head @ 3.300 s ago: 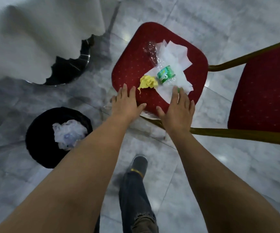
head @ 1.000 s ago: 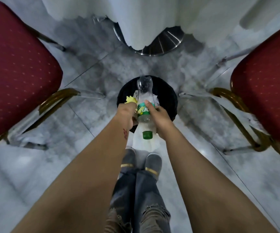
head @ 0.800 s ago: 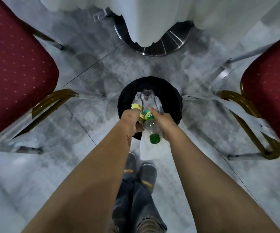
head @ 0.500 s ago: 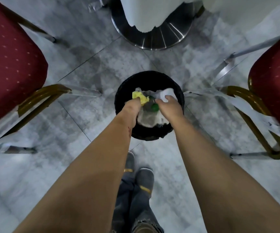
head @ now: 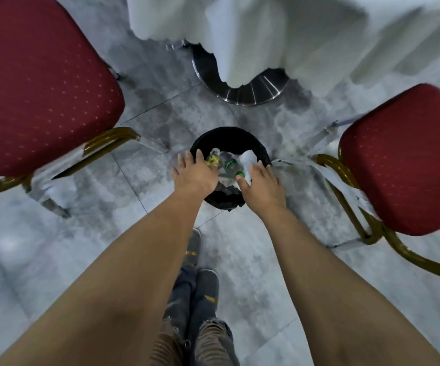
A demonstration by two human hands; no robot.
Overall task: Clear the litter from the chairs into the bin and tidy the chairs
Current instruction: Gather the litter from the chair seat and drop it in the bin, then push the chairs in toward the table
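A round black bin [head: 230, 137] stands on the floor in front of my feet. Inside it lie a clear plastic bottle [head: 230, 166] with a green cap, a yellow crumpled wrapper [head: 212, 160] and white paper [head: 247, 158]. My left hand [head: 193, 174] hovers over the bin's left rim, fingers spread, holding nothing. Over the right rim my right hand [head: 262, 183] is also spread and empty. A red cushioned chair [head: 36, 83] sits to the left and another red chair [head: 406, 157] to the right; both seats show no litter.
A white tablecloth [head: 266, 30] hangs at the top above a round steel table base [head: 250, 93]. Gold chair legs [head: 358, 207] with pale wrapping flank the bin. The floor is grey marble tile. My shoes [head: 203, 278] are just behind the bin.
Both hands let go of the bottle, yellow wrapper and paper, which now lie in the bin. The hands have opened and lifted slightly above the rim.
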